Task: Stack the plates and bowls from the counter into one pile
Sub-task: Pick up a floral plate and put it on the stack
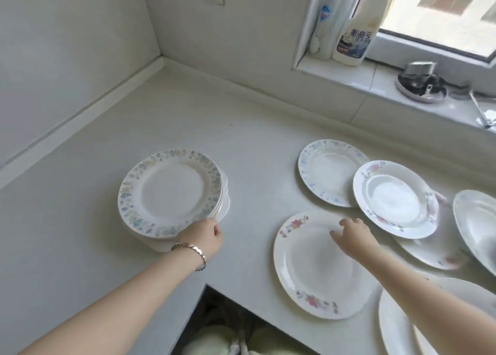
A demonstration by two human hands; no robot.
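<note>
The pile of plates (171, 191) is shining like smooth, glazed china, with flowers printed round the rim. The big plate (319, 263) is gleaming the same way. The worktop (80, 234) is looking pale, smooth and dull, like stone. A bracelet (192, 250) of shiny metal is glinting on the left wrist. The bottles (354, 32) on the tiled windowsill (362, 75) are looking like glossy plastic.

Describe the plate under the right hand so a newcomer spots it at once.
From the window, drop to the counter, right of the pile the left hand grips. Take the plate under the right hand, by the notch in the front edge. It is wide and flat with pink flowers on its rim; the deep plate behind, also pink-flowered, is smaller.
</note>
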